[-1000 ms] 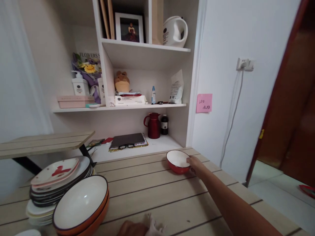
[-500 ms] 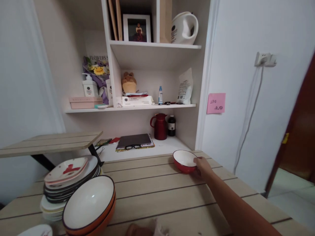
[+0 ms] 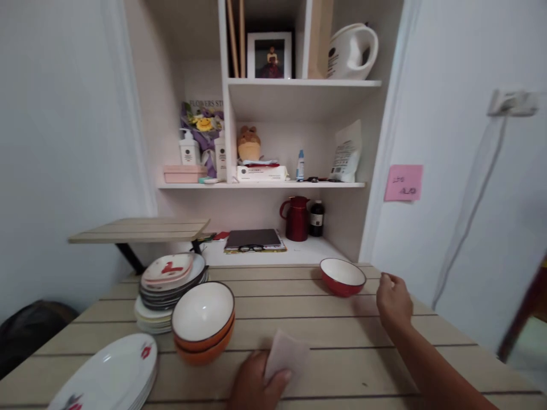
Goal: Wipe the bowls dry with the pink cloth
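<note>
A red bowl (image 3: 343, 277) with a white inside stands upright near the table's back edge. My right hand (image 3: 394, 299) is just right of it, apart from the rim, with its fingers curled in and nothing visible in them. Low in the middle, my left hand (image 3: 258, 382) pinches a pale folded cloth (image 3: 287, 357) between thumb and fingers. To the left of the cloth sit stacked orange bowls (image 3: 203, 319), white inside with dark rims.
Behind the orange bowls rises a stack of plates (image 3: 168, 285). White oval plates (image 3: 111, 373) with red flowers lie at front left. A raised wooden stand (image 3: 139, 229) is at back left. Along the back, a shelf unit (image 3: 299, 185) holds a red jug (image 3: 297, 219) and a dark bottle (image 3: 317, 219).
My right hand has let go of the red bowl and drawn away to the right. The view has shifted, and my left hand with the cloth has come further into sight.
</note>
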Tool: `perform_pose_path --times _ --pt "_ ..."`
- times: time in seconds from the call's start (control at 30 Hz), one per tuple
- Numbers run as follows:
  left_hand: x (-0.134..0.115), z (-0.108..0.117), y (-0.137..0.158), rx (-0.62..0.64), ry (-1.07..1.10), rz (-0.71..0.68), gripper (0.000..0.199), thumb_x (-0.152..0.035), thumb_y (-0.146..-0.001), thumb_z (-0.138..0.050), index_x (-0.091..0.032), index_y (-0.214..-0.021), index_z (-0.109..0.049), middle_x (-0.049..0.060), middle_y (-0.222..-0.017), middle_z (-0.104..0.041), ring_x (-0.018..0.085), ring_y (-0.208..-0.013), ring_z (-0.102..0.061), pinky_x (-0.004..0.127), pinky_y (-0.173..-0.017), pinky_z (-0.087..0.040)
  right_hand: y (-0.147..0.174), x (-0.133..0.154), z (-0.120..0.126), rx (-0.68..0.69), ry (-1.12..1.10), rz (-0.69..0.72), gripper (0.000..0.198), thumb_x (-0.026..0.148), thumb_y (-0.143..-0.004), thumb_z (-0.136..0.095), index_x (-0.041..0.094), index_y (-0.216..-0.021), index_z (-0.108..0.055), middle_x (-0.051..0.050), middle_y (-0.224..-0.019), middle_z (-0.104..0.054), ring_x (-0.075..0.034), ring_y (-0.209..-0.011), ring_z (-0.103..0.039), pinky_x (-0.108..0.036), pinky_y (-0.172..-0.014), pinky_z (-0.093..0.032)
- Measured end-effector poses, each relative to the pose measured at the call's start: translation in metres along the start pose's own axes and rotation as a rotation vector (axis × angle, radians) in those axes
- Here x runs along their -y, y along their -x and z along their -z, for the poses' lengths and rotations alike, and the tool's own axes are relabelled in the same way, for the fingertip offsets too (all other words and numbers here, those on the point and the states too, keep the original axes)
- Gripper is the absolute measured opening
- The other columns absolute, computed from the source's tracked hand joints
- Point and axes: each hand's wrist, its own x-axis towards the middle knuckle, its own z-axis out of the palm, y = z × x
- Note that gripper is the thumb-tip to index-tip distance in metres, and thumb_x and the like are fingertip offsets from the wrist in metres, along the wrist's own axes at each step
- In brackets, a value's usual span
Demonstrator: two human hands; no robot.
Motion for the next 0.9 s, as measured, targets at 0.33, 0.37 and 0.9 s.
perform_pose_path --times 0.33,0.37,0.9 --pt "-0.017 0.003 0.009 -0.036 0.298 0.014 0.026 -0.029 -0.079 -0.061 -0.012 -0.094 -0.075 0.005 -0.087 -0.073 0.022 -0.083 -0.063 0.027 -0.072 -0.044 0.129 0.085 -0.062 0.700 -0.156 0.200 0.024 0.034 -0.084 -0.056 0.020 -0.097 -0.070 0.006 -0.055 -0.046 -0.014 -0.046 -0.038 -0.026 -0.047 -0.028" --pt "-0.016 0.003 0.009 -0.042 0.292 0.020 0.026 -0.030 -0.080 -0.061 -0.013 -0.093 -0.075 0.004 -0.086 -0.072 0.022 -0.081 -0.062 0.027 -0.071 -0.044 0.140 0.095 -0.067 0.769 -0.151 0.194 0.025 0.035 -0.086 -0.055 0.020 -0.102 -0.069 0.007 -0.053 -0.043 -0.013 -0.043 -0.034 -0.025 -0.045 -0.024" --pt "-0.012 -0.006 0.003 -0.079 0.312 0.086 0.021 -0.025 -0.077 -0.062 -0.014 -0.087 -0.077 0.001 -0.079 -0.072 0.020 -0.075 -0.061 0.025 -0.061 -0.038 0.219 0.162 -0.128 1.304 0.200 0.451 0.012 0.023 -0.074 -0.077 0.019 -0.084 -0.072 0.006 -0.050 -0.052 -0.013 -0.050 -0.046 -0.023 -0.051 -0.033"
